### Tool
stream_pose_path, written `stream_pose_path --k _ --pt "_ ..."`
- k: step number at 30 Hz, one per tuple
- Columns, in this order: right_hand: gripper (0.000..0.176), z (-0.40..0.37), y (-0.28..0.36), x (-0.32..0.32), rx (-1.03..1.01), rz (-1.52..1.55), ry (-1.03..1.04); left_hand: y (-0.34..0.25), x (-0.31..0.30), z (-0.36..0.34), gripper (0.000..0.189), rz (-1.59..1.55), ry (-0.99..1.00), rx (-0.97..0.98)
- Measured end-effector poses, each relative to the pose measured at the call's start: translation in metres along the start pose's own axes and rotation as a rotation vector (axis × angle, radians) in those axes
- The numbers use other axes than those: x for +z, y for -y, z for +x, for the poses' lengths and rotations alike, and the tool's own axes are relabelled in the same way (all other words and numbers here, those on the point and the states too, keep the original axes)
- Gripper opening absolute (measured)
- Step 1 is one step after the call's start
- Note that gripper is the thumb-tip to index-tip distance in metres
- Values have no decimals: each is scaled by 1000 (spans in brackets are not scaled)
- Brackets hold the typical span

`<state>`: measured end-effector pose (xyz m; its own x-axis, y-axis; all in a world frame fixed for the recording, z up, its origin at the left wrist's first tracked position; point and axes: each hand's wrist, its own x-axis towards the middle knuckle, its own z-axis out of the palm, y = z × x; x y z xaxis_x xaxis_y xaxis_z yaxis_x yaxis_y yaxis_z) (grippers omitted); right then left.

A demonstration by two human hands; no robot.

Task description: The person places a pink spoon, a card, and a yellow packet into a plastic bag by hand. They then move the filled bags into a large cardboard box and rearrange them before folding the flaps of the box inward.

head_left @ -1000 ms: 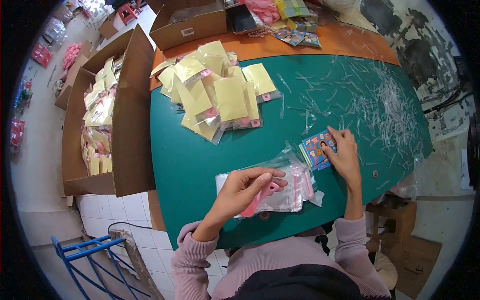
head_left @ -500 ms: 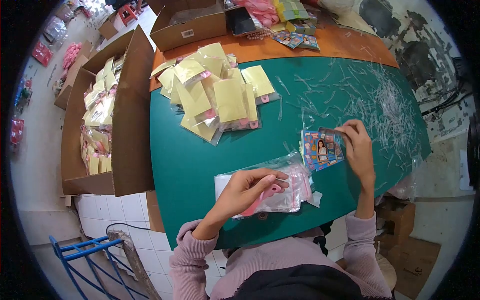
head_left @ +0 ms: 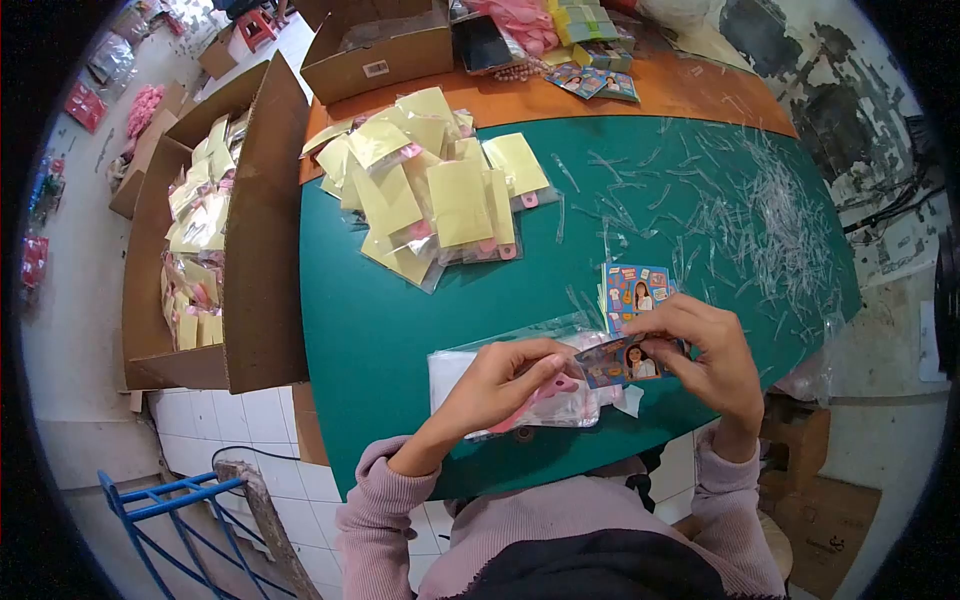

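Note:
My right hand pinches a blue picture card printed with a figure and small drawings, holding it low over the table. The card's left end reaches the fingertips of my left hand. My left fingers are closed on a clear plastic bag with a pink tab, above a pile of similar clear bags. Just beyond my right hand lies a stack of matching blue cards, partly covered by that hand. The bag's opening is hard to make out.
Yellow-backed packets in clear bags are heaped on the green table. Clear plastic strips litter its right side. A cardboard box of similar packets stands left; another box sits at the back. A blue metal rack is lower left.
My right hand has drawn a card off the stack and brought it down and left to my left hand. My left hand has barely shifted.

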<state>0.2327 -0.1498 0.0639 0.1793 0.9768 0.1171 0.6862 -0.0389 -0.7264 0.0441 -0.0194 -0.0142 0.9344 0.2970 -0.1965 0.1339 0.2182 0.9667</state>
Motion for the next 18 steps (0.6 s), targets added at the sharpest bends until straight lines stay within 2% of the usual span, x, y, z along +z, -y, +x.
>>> stream_pose_path --k 6,9,11,12,14,18 --pt "26 -3 12 -8 98 -51 20 -2 5 1 28 -82 7 38" --pt "27 -5 12 -8 90 -80 47 0 5 0 27 -38 14 53" --pt "26 -4 13 -5 50 -42 96 -4 6 -2 26 151 37 30" --pt "26 -3 12 -2 52 -40 98 -7 7 -3 26 150 37 27" --pt "23 1 10 4 6 41 138 -12 7 -5 26 199 98 -99" --pt "23 6 9 21 25 126 194 -17 10 -6 37 257 96 2"
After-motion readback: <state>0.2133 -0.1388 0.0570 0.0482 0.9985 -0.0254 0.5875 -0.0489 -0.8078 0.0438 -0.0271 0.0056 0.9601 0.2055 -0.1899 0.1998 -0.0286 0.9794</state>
